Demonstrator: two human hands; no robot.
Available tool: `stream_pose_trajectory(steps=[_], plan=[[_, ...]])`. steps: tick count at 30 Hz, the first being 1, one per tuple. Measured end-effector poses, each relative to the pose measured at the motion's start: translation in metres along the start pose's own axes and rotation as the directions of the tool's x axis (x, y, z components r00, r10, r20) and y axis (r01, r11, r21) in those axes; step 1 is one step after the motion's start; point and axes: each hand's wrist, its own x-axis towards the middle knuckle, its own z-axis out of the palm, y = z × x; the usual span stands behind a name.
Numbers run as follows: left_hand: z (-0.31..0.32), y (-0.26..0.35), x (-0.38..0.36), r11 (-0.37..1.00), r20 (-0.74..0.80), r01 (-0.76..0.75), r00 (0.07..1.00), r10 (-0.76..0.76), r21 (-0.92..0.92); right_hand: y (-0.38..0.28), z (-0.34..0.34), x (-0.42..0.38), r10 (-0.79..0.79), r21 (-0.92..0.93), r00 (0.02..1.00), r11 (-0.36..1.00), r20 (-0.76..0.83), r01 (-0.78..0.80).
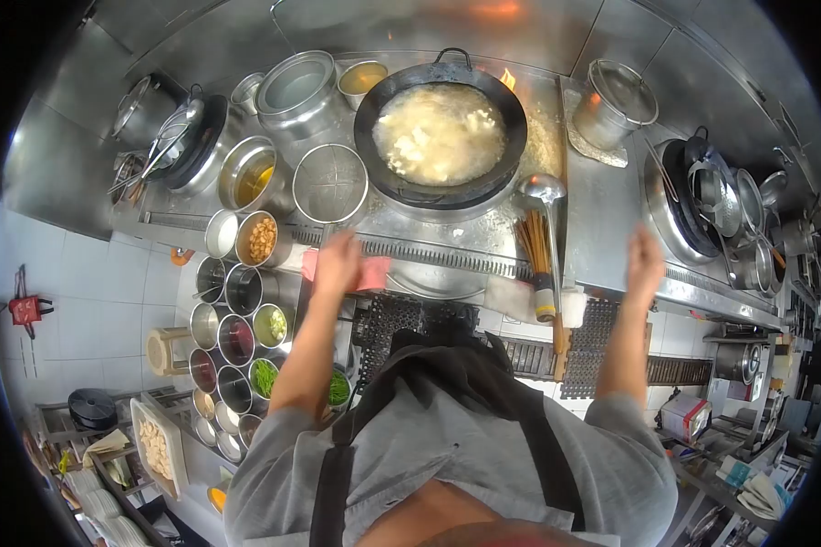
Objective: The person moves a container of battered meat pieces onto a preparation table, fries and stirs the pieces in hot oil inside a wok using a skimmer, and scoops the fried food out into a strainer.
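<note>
My left hand (pixel 339 264) is closed at the handle of a round wire strainer (pixel 330 185), beside a pink cloth (pixel 374 273) on the stove's front edge. Ahead, a black wok (pixel 368 150) holds pale pieces of food (pixel 440 135) in bubbling oil, with flame at its far right rim. My right hand (pixel 646 264) hangs over the front edge on the right, fingers stretched forward, with nothing visible in it. A ladle (pixel 541 189) and a bamboo wok brush (pixel 536 251) lie between the wok and my right hand.
Several metal pots, including one of yellow oil (pixel 254 182), stand left of the wok. Below them are tins of ingredients, one with brown chunks (pixel 262 238), another with chopped greens (pixel 265 377). A lidded pot (pixel 611 108) and stacked woks (pixel 680 205) stand on the right.
</note>
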Motion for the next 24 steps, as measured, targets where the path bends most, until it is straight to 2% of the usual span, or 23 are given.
stream_pose_trajectory(steps=[1,2,3,4,5,7,8,9,11,12,13,14,15,17,18,21,22,23,24], plan=[[0.021,0.018,0.020,0.974,-0.039,-0.202,0.979,0.199,-0.104,0.013,0.000,0.033,-0.094,0.097,0.994,0.990,-0.061,0.099],[0.041,0.042,0.037,0.935,-0.070,-0.346,0.937,0.341,-0.079,-0.028,-0.019,0.070,-0.126,-0.046,0.991,0.991,-0.035,0.125],[0.058,0.063,0.053,0.875,-0.097,-0.481,0.874,0.475,-0.053,-0.045,-0.023,0.097,-0.138,-0.106,0.990,0.985,-0.008,0.136],[0.075,0.075,0.069,0.856,0.014,-0.514,0.857,0.515,0.055,-0.025,-0.020,0.129,-0.382,-0.311,0.924,0.876,0.022,0.370],[0.089,0.080,0.081,0.819,0.126,-0.551,0.834,0.537,0.158,-0.004,-0.015,0.151,-0.385,-0.310,0.923,0.874,0.025,0.373],[0.103,0.080,0.091,0.829,0.175,-0.514,0.857,0.485,0.219,0.042,0.000,0.178,-0.247,-0.640,0.947,0.697,0.207,0.322],[0.107,0.080,0.094,0.829,0.222,-0.482,0.874,0.432,0.284,0.067,0.004,0.185,-0.255,-0.635,0.943,0.698,0.212,0.331],[0.105,0.079,0.093,0.832,0.214,-0.473,0.879,0.426,0.288,0.091,0.009,0.192,-0.052,-0.661,0.958,0.713,0.283,0.234],[0.099,0.073,0.086,0.828,0.078,-0.546,0.838,0.540,0.133,0.096,0.021,0.200,0.146,-0.689,0.926,0.710,0.347,0.147],[0.101,0.072,0.092,0.835,0.074,-0.533,0.846,0.528,0.136,0.098,0.028,0.198,0.389,-0.537,0.856,0.828,0.340,-0.163],[0.106,0.065,0.098,0.821,0.068,-0.531,0.846,0.529,0.208,0.094,0.034,0.195,0.596,-0.365,0.703,0.800,0.388,-0.477],[0.111,0.061,0.096,0.805,0.064,-0.524,0.846,0.529,0.278,0.110,0.049,0.190,0.507,-0.190,0.751,0.860,0.423,-0.474],[0.115,0.058,0.093,0.813,0.055,-0.513,0.853,0.519,0.277,0.121,0.068,0.183,0.499,-0.194,0.753,0.865,0.430,-0.463],[0.120,0.060,0.100,0.762,0.183,-0.530,0.847,0.499,0.372,0.116,0.094,0.182,0.450,0.241,0.802,0.791,0.394,-0.562],[0.130,0.054,0.097,0.835,0.066,-0.495,0.866,0.495,0.239,0.104,0.097,0.171,0.447,0.295,0.823,0.782,0.350,-0.549],[0.134,0.062,0.089,0.821,-0.007,-0.470,0.867,0.499,0.325,0.022,0.102,0.081,0.378,0.436,0.903,0.791,0.203,-0.429],[0.133,0.061,0.091,0.843,0.044,-0.448,0.889,0.457,0.297,-0.001,0.110,0.054,0.412,0.540,0.887,0.708,0.209,-0.456],[0.131,0.060,0.093,0.851,0.030,-0.437,0.893,0.449,0.292,-0.017,0.115,0.036,0.446,0.631,0.868,0.613,0.219,-0.475],[0.127,0.058,0.093,0.885,0.027,-0.436,0.899,0.438,0.163,-0.028,0.115,0.035,0.438,0.626,0.871,0.621,0.221,-0.472]])
